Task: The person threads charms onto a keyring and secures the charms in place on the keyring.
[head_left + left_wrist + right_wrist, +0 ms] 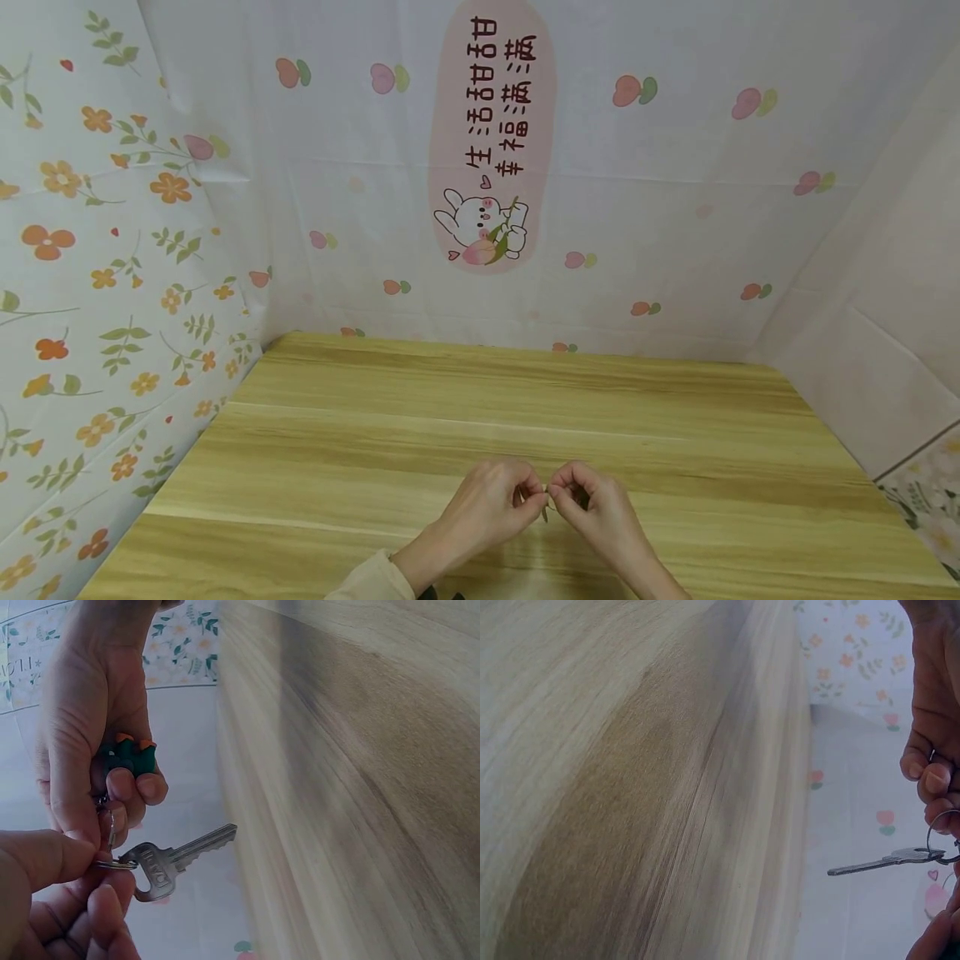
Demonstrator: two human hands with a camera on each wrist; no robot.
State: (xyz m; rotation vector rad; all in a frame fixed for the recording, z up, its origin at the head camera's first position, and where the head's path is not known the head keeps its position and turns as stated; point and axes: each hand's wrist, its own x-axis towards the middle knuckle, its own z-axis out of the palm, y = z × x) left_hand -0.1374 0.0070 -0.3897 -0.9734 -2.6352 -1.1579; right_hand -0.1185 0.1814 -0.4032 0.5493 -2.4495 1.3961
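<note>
Both hands meet just above the wooden table [480, 417] near its front edge. My left hand [525, 493] pinches a metal key ring [114, 863] between thumb and fingers. A silver key [176, 859] hangs from that ring, its blade pointing toward the table. My right hand [564, 492] curls its fingers round a small green charm [131, 759] with orange tips, which is joined to the ring, and its thumb lies along the ring. In the right wrist view the key [885, 862] sticks out sideways below the ring [941, 825]. In the head view the key [545, 512] is only a sliver.
Patterned sheets wall the table in: orange flowers on the left [112, 292], a pink rabbit panel with writing at the back [487, 167], plain white on the right [885, 333]. Nothing else lies on the wood.
</note>
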